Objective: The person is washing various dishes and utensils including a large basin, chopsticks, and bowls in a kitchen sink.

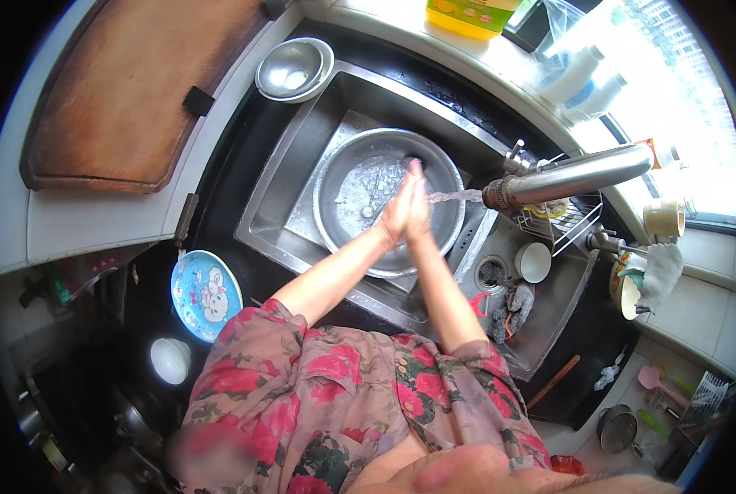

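Note:
My left hand [398, 207] and my right hand [418, 210] are pressed palm to palm above a round metal basin [326, 231]. Beside them, water [455, 196] runs from the metal faucet [565, 179]. The basin stands in the large compartment of a stainless steel sink [269, 222] and holds water with bubbles or ripples. No object shows between my palms, though their inner sides are hidden.
Metal bowls [293, 69] stand on the counter behind the sink. A blue rabbit-patterned plate [207, 296] and white bowls [170, 360] lie left. In the small sink compartment are a white bowl [533, 262] and grey cloths [511, 312]. A wooden cutting board [139, 86] leans upper left.

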{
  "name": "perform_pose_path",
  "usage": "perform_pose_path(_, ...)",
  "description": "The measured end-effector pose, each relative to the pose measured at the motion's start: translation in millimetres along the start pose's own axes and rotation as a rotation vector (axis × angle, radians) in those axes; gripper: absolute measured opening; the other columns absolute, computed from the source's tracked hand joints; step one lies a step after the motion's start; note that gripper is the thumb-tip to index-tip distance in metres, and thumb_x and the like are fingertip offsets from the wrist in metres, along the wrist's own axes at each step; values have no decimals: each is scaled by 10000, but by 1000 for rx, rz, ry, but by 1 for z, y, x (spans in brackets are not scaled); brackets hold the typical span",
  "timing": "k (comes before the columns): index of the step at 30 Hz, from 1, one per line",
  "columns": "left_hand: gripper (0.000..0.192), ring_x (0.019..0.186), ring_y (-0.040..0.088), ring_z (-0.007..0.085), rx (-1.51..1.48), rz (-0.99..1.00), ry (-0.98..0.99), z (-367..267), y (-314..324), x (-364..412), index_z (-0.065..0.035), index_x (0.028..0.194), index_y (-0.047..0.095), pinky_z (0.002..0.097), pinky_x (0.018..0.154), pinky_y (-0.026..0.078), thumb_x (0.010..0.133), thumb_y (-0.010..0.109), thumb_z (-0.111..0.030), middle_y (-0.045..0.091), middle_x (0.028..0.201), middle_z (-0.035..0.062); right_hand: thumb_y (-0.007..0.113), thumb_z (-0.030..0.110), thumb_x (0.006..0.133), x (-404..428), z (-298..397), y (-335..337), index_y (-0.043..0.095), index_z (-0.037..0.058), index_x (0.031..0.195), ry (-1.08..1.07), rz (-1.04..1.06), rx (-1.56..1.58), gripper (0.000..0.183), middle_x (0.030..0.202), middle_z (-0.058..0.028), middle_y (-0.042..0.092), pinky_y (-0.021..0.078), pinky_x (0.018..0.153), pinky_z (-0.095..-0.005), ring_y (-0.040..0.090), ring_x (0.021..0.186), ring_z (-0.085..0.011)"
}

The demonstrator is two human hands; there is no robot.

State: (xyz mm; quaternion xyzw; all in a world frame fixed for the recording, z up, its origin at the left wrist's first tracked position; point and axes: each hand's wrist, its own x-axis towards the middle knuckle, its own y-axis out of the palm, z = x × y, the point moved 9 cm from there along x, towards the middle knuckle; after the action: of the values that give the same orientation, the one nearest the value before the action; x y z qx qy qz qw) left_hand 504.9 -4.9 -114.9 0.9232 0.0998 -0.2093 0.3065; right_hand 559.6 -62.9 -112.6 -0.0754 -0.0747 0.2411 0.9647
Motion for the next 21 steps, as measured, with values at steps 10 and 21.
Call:
perform_pose_path(10,702,1339,191,196,121,-9,69,4,-1,5,-11,1407,162,298,1082,159,937,238,-527,193,1460,130,278,238,953,-14,-30,25,216,-21,1384,-151,15,-140,507,1449,-166,216,128,1102,-338,185,1349,-249)
perform_pose_path(21,629,1356,143,192,187,52,230,-3,29,-8,-16,1410,145,302,1095,115,964,234,-450,158,1475,103,249,317,965,-1,-16,-1,255,-11,1372,-12,-71,-82,523,1429,-176,255,145,1096,-351,232,1328,-279)
